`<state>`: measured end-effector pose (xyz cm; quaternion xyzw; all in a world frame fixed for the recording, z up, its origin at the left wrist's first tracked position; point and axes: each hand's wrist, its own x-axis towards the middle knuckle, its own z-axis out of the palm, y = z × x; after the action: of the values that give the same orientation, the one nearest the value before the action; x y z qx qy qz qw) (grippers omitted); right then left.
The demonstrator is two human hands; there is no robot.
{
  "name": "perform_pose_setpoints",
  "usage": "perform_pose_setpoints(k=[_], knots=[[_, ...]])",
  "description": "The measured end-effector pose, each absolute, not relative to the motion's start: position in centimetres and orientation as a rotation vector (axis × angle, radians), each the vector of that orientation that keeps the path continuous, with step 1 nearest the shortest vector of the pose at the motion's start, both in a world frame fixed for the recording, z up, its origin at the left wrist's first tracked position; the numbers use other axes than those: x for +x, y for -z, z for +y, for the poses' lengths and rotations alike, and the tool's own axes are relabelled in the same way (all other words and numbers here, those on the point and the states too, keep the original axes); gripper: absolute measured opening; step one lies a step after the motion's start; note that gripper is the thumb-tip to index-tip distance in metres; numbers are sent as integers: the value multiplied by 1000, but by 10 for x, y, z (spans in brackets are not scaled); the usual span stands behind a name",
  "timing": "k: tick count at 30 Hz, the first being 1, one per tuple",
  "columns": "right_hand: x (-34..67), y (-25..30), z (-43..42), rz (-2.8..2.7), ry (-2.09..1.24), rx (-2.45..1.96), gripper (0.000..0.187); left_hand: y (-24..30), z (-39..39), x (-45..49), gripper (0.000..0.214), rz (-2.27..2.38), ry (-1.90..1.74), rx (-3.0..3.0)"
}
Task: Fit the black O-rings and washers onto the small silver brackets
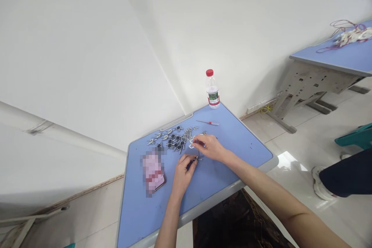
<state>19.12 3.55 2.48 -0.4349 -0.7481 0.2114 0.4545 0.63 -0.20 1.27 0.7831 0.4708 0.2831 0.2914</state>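
On the blue desk [136, 205], my left hand [184, 168] has its fingers closed around a small metal part [197, 158] with a short rod sticking out. My right hand [207, 145] is just above and to the right, its thumb and fingertips pinched together; what they hold is too small to make out. Beyond my hands lies a pile of small metal fittings with black round centres [174, 142]. Several silver pins [188, 133] lie beside the pile. White flat pieces [192, 142] are partly hidden behind my right hand.
A screwdriver with a red band [213, 123] lies toward the back. A red-capped water bottle [213, 99] stands at the far corner by the wall. A blurred pink phone [158, 182] lies at left. Another desk [328, 56] with tangled cords and a person's leg [345, 176] are at right.
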Motion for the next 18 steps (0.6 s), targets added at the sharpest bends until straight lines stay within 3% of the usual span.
perform_pose_setpoints(k=[18], knots=[[189, -19, 36, -1912, -499, -1063, 5, -9, -3, 7, 18, 1271, -734, 2092]])
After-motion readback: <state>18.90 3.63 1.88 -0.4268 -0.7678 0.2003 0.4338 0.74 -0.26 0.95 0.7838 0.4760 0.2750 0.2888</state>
